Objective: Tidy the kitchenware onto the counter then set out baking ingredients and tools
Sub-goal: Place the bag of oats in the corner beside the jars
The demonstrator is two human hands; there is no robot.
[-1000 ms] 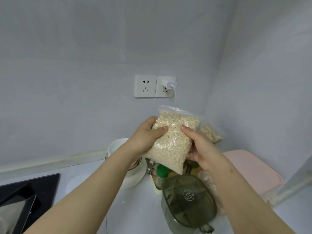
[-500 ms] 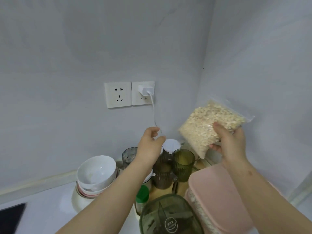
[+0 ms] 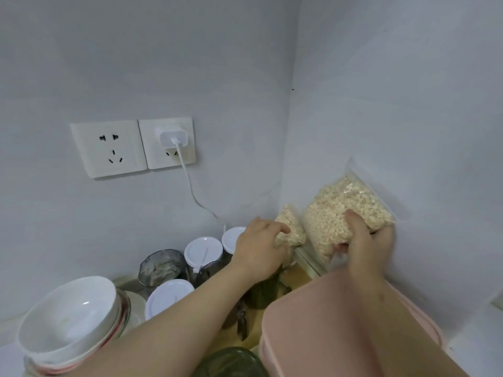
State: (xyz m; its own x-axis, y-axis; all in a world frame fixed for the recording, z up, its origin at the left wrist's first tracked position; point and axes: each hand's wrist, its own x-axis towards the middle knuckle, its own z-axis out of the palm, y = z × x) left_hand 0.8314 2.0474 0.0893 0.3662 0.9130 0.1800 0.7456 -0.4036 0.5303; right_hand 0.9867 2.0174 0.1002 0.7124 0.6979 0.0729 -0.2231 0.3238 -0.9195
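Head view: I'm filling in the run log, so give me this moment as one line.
right hand: grips large oat bag against right wall | left hand: on small oat bag beside it, grip unclear

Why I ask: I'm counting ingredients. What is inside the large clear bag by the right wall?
Pale oat-like flakes fill the clear zip bag nearly to its seal. The right hand grips its lower end, so its thumb and palm cover the contents there.

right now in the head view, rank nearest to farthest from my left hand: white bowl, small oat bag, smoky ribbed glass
1. small oat bag, at the fingers of the left hand, in the corner
2. smoky ribbed glass, to its left
3. white bowl, far left, on the stack
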